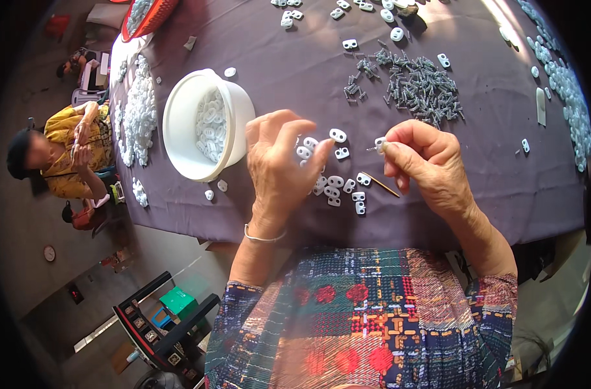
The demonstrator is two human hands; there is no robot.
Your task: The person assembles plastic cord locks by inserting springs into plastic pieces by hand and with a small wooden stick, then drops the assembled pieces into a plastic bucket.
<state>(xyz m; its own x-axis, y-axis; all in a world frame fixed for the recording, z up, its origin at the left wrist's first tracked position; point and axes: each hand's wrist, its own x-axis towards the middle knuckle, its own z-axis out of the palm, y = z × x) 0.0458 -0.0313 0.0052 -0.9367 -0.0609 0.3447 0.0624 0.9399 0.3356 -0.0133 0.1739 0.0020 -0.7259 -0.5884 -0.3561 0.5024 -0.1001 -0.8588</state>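
The right hand [425, 162] pinches a small white plastic piece [380, 144] between thumb and forefinger, held just above the worktop [276, 58], with what looks like a short screw poking from its left side (too small to be sure). The left hand [279, 162] hovers over a loose cluster of the same white pieces [334, 185], fingers curled and slightly spread, holding nothing that shows, its forefinger tip near one piece.

The piece is likely very light, stiff and smooth moulded plastic with rounded corners and two holes; it seems apt to slip or flick away, so a fingertip pinch across its flat faces or short edges suits it best.

The purple cloth on the worktop looks soft and matte. A white round plastic tub [179, 139] holds more pieces. The grey metal screws [419, 87] lie heaped beyond the hands, small, hard and ridged. A thin wooden-looking stick [381, 185] lies beside the cluster
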